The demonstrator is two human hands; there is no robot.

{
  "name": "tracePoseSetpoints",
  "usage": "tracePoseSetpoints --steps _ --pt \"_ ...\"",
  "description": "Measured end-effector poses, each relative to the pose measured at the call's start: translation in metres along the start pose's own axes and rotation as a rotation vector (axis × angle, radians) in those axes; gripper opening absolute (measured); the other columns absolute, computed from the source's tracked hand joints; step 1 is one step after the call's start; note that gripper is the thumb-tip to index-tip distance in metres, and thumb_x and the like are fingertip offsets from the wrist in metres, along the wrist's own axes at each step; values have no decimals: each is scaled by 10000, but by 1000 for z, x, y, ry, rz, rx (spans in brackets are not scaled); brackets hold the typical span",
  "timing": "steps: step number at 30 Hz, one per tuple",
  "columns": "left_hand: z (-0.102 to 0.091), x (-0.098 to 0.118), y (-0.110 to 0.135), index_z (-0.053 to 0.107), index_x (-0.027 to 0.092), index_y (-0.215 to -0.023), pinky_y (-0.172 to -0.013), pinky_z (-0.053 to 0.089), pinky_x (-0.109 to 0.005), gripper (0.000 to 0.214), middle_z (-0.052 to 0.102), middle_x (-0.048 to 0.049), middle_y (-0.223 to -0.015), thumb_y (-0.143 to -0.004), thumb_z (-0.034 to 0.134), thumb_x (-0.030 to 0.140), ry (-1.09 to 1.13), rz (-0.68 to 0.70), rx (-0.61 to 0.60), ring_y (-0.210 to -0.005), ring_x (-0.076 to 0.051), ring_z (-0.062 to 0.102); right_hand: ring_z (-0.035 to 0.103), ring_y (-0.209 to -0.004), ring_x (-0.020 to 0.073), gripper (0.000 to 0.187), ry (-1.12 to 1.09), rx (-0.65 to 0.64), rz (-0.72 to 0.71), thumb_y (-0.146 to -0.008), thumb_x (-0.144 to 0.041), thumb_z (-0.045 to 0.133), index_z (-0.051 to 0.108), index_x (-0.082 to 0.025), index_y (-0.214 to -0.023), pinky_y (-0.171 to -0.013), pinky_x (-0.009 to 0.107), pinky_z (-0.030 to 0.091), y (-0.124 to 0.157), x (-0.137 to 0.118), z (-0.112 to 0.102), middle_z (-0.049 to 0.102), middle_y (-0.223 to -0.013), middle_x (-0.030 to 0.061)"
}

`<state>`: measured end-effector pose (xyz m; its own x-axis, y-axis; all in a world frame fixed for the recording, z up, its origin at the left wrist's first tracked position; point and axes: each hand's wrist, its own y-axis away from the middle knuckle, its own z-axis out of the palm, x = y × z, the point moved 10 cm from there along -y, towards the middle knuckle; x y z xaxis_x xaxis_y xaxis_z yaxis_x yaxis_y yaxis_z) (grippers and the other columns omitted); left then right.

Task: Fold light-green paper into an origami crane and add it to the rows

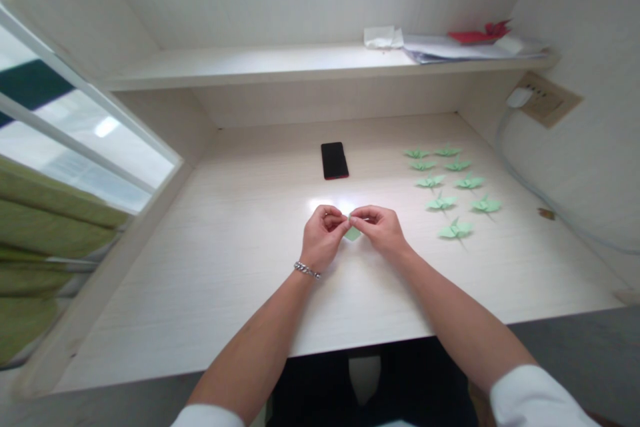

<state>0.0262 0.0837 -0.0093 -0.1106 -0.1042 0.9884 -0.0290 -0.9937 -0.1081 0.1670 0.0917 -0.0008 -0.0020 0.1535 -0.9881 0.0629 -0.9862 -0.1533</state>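
Observation:
A small piece of folded green paper (353, 233) sits between my two hands over the middle of the pale desk (225, 267). My left hand (323, 235), with a silver bracelet at the wrist, pinches its left edge with closed fingers. My right hand (381, 228) pinches its right edge the same way. Most of the paper is hidden by my fingers. To the right lie several finished green paper cranes (445, 190) in two rows.
A black phone (334, 160) lies face down beyond my hands. The shelf (260, 63) above holds white papers (450, 48) and a red paper figure (483, 32). A wall socket (543, 100) with a white cable is on the right wall. A window is at left.

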Motion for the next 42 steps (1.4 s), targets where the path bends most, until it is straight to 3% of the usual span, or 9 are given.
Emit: tracePoseSetpoints --steps 10,17,26,32,35,38,42 --pt "7 -4 1 486 179 -878 -644 506 -265 369 678 -28 -748 -661 768 279 31 -49 -28 -682 -153 655 626 -685 158 302 -177 16 32 -602 -307 792 588 -184 -788 -664 292 497 -4 1 -2 654 -736 13" --pt "3 -6 1 491 179 -887 -649 509 -273 382 674 -29 -759 -649 772 279 7 -60 -13 -689 -157 654 658 -754 183 385 -166 -89 126 -638 -324 768 611 -179 -958 -704 322 504 -5 7 0 696 -796 45" --pt "8 -2 3 505 174 -884 -660 506 -265 340 659 -33 -767 -673 757 264 -46 -27 -50 -709 -150 645 633 -649 170 288 -53 -78 81 -606 -255 774 606 -171 -824 -603 286 485 -4 4 -3 665 -697 22" --pt "16 -5 4 518 174 -939 -663 514 -271 386 666 -28 -766 -656 767 254 27 -82 -100 -712 -153 652 570 -592 133 262 -77 21 54 -609 -251 767 534 -188 -711 -569 261 444 -5 0 -11 625 -666 -6" --pt "17 -8 4 523 170 -952 -650 515 -267 414 671 -22 -737 -635 780 240 58 -126 -110 -681 -147 650 578 -607 135 285 -123 46 63 -624 -275 757 543 -193 -795 -585 261 447 -5 3 -13 631 -681 -12" --pt "14 -10 4 520 167 -930 -637 513 -257 424 675 -18 -714 -612 793 225 65 -154 -81 -655 -139 647 603 -645 148 367 -130 -33 95 -657 -304 732 560 -190 -960 -627 278 463 -5 7 -4 653 -709 -2" --pt "13 -13 4 527 165 -916 -630 514 -258 450 678 -16 -696 -575 813 231 63 -185 -70 -636 -141 647 600 -637 143 314 -78 -49 74 -667 -301 727 568 -181 -910 -606 265 451 -5 4 -2 648 -705 4"
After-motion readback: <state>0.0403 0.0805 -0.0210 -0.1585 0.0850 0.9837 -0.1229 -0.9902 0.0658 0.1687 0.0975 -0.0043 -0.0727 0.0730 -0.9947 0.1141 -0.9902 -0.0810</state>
